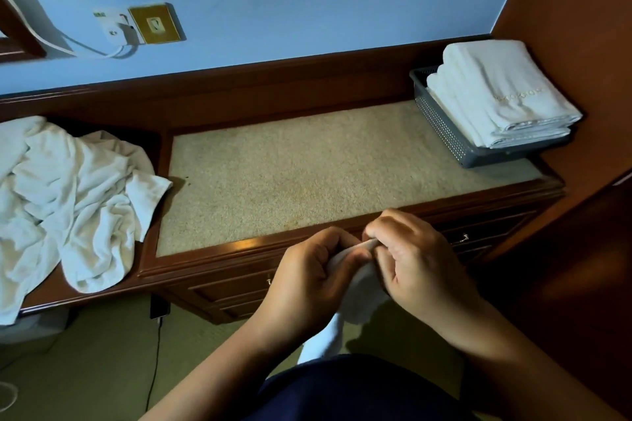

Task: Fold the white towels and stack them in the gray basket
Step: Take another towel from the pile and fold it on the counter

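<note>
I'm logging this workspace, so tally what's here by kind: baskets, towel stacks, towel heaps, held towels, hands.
gray basket: 1
folded towel stack: 1
crumpled towel heap: 1
held towel: 1
hands: 2, left hand and right hand
Total: 6

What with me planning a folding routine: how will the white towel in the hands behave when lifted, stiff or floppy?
Probably floppy: the towel hangs limp below the left hand and right hand, which pinch its top edge. Likely light, since fingertip pinches alone seem to carry it. The unfolded pile drapes over the desk edge, suggesting the same soft cloth.
</note>
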The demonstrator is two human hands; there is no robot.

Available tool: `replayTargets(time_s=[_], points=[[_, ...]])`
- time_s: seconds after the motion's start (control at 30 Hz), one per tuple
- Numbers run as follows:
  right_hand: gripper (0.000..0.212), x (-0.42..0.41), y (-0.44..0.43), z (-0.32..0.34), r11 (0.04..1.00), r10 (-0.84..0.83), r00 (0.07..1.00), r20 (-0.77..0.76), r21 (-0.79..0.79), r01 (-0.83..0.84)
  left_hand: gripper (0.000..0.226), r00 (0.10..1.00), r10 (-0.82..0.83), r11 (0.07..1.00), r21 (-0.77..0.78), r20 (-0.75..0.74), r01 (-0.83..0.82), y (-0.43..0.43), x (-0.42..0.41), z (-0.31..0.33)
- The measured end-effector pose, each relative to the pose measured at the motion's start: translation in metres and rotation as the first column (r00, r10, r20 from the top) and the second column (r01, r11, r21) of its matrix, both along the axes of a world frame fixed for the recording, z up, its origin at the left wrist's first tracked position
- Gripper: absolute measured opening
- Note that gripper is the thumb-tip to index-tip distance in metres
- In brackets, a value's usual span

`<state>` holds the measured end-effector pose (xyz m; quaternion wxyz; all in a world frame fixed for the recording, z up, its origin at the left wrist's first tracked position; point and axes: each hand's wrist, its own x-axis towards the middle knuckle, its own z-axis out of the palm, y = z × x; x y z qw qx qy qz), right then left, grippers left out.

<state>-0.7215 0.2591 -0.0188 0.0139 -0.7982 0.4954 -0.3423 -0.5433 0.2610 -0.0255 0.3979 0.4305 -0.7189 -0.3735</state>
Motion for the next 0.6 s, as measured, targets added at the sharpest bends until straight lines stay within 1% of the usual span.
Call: replayTargets(time_s=[0.03,0.1,0.13,0.27,0.33,0.4,0.5,0.53,0.57,0.6], points=[[0.017,-0.001,-0.002,0.000,1.000,-0.017,1.000,-0.004,-0.011,0.017,0.010,0.998,-0.021,0.999,0.046,-0.055,0.023,0.001,-0.001,-0.002],[0.018,-0.003,-0.007,0.003,0.998,-0.052,0.998,0.035,-0.023,0.053,0.018,0.982,-0.059,0.986,0.142,-0.179,0.085,0.001,0.000,-0.006],[0.019,-0.003,-0.010,0.005,0.997,-0.067,0.996,0.052,-0.028,0.068,0.018,0.978,-0.076,0.983,0.148,-0.197,0.106,0.000,0.003,-0.009],[0.022,0.000,-0.024,0.013,0.994,-0.098,0.995,0.036,-0.051,0.100,0.009,0.982,-0.131,0.982,0.119,-0.134,0.147,-0.003,0.020,-0.027],[0.024,0.002,-0.033,0.017,0.991,-0.112,0.994,0.019,-0.072,0.113,0.012,0.989,-0.141,0.982,0.119,-0.049,0.146,0.000,0.030,-0.043],[0.025,0.003,-0.043,0.021,0.987,-0.130,0.991,0.011,-0.092,0.130,0.022,0.983,-0.174,0.976,0.145,0.057,0.164,0.005,0.040,-0.059],[0.026,0.002,-0.061,0.028,0.980,-0.162,0.987,0.026,-0.116,0.164,0.012,0.952,-0.215,0.956,0.246,0.218,0.160,0.011,0.063,-0.094],[0.026,-0.001,-0.069,0.031,0.975,-0.183,0.982,0.039,-0.118,0.187,0.012,0.932,-0.211,0.951,0.283,0.295,0.126,0.012,0.076,-0.109],[0.026,-0.007,-0.077,0.034,0.967,-0.218,0.974,0.052,-0.120,0.223,0.021,0.900,-0.200,0.943,0.324,0.388,0.070,0.013,0.092,-0.126],[0.027,-0.016,-0.084,0.037,0.954,-0.270,0.961,0.062,-0.120,0.276,0.032,0.847,-0.196,0.933,0.359,0.495,0.006,0.013,0.107,-0.141]])
